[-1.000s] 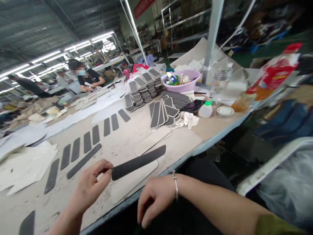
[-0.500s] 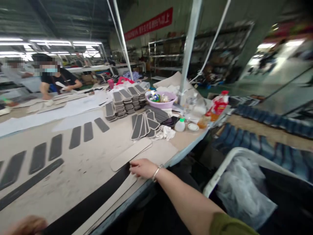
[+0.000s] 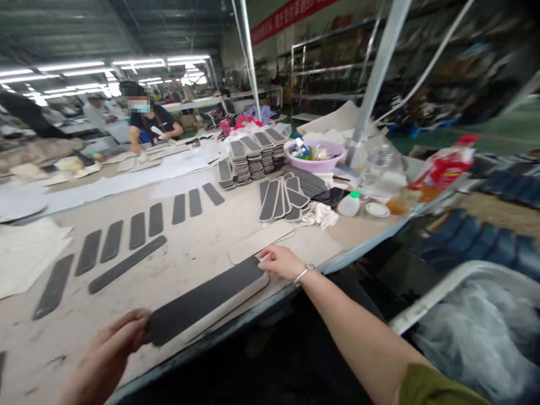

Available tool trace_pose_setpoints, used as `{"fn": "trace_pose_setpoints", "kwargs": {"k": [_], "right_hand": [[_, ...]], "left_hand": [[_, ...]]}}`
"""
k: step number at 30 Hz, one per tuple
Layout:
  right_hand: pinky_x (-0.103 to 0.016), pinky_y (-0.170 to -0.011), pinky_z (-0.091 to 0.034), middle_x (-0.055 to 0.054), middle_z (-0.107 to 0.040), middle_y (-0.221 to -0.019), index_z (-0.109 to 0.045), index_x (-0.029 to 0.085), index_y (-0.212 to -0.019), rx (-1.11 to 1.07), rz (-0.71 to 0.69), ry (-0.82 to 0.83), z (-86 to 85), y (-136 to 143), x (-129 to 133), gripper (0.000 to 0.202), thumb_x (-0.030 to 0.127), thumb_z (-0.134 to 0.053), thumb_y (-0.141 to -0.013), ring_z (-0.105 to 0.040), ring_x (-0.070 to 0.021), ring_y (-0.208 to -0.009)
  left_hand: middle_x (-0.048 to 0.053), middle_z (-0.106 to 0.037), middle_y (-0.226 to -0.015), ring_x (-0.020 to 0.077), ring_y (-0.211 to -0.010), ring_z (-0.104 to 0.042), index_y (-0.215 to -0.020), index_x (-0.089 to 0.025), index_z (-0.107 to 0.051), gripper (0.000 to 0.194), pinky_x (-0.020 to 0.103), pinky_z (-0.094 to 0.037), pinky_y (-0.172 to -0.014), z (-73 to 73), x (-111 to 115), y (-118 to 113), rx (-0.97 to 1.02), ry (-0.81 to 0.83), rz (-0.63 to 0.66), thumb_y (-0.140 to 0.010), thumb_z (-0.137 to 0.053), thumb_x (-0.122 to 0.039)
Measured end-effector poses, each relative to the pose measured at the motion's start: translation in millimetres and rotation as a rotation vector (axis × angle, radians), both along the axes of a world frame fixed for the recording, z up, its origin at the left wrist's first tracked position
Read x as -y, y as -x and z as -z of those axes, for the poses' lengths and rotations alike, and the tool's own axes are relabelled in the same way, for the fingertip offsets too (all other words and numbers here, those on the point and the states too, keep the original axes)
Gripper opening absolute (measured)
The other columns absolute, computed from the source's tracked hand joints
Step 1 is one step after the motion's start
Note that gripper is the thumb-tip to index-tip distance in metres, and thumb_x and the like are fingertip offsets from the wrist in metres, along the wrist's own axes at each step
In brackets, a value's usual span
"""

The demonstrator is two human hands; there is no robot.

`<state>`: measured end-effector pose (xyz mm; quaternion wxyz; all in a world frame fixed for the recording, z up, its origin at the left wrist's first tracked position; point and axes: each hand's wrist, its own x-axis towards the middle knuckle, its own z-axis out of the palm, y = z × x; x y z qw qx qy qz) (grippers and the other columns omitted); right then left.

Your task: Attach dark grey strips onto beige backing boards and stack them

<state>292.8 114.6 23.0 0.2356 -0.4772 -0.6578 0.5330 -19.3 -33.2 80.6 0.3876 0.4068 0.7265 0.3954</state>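
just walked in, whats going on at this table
The person's left hand grips one end of a long, dark grey, round-ended strip, and the right hand is at its other end. It overlaps a cream, round-ended sheet near the edge of the tan table. Shorter dark grey strips lie beyond, with stacks of pale-edged grey pieces farther back.

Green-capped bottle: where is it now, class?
In the head view, the green-capped bottle sits on the table right of centre, between the crumpled white cloth and the round white lid.

The strip is plain charcoal grey, the panel off-white, the basin lilac, the cap green.
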Motion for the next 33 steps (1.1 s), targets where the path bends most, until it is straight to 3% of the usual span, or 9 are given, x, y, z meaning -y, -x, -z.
{"fn": "trace_pose_setpoints", "kwargs": {"k": [4,9,13,18,23,33], "right_hand": [[-0.019,-0.053,-0.04,0.002,-0.062,-0.058,-0.059,0.016,-0.079,0.15,-0.034,-0.075,5.8,2.7,-2.6,0.016,0.027,-0.063,-0.069,-0.057,-0.0098,-0.055],[-0.02,-0.053,-0.039,0.003,-0.062,-0.056,-0.059,0.017,-0.069,0.275,-0.074,-0.101,14.1,7.3,-0.9,0.012,0.028,-0.064,-0.067,-0.058,-0.0108,-0.055],[-0.02,-0.054,-0.039,0.003,-0.061,-0.054,-0.059,0.018,-0.066,0.354,-0.07,-0.111,19.0,10.0,-2.0,0.01,0.026,-0.064,-0.066,-0.058,-0.0114,-0.056],[-0.021,-0.055,-0.039,0.002,-0.062,-0.058,-0.06,0.019,-0.064,0.437,-0.066,-0.135,22.4,12.6,-5.0,0.009,0.027,-0.064,-0.065,-0.058,-0.0121,-0.059],[-0.021,-0.058,-0.039,0.001,-0.064,-0.062,-0.062,0.02,-0.064,0.51,-0.049,-0.154,21.2,15.7,-6.6,0.008,0.027,-0.063,-0.064,-0.058,-0.0133,-0.063],[-0.022,-0.057,-0.039,-0.001,-0.065,-0.065,-0.063,0.02,-0.066,0.609,-0.098,-0.173,19.9,18.4,-6.0,0.015,0.034,-0.06,-0.067,-0.058,-0.0139,-0.062]], "left_hand": [[-0.006,-0.034,-0.047,0.0071,-0.044,-0.03,-0.066,-0.015,-0.057,0.026,0.021,-0.032,-0.044,30.5,4.7,15.2,0.283,0.06,-0.07,-0.06,-0.063,-0.039],[-0.008,-0.03,-0.047,0.0066,-0.043,-0.025,-0.067,-0.015,-0.054,0.031,0.02,-0.025,-0.044,57.3,1.5,15.4,0.298,0.131,-0.027,-0.066,-0.061,-0.045],[-0.007,-0.038,-0.049,0.0079,-0.043,-0.031,-0.069,-0.015,-0.055,0.04,0.02,-0.022,-0.044,59.6,1.8,13.0,0.091,0.243,0.067,-0.062,-0.063,-0.054],[-0.004,-0.044,-0.047,0.0104,-0.045,-0.037,-0.058,-0.016,-0.054,0.046,0.021,-0.026,-0.046,66.2,-6.8,10.1,-0.172,0.293,0.071,-0.057,-0.06,-0.062],[-0.003,-0.045,-0.044,0.0126,-0.046,-0.04,-0.059,-0.017,-0.057,0.041,0.022,-0.025,-0.046,75.0,-10.7,14.4,-0.349,0.354,0.106,-0.063,-0.055,-0.058],[0.001,-0.056,-0.053,0.0156,-0.055,-0.051,-0.064,-0.017,-0.06,0.03,0.025,-0.03,-0.052,71.6,-9.1,11.2,-0.507,0.374,0.137,-0.071,-0.051,-0.045]]}}
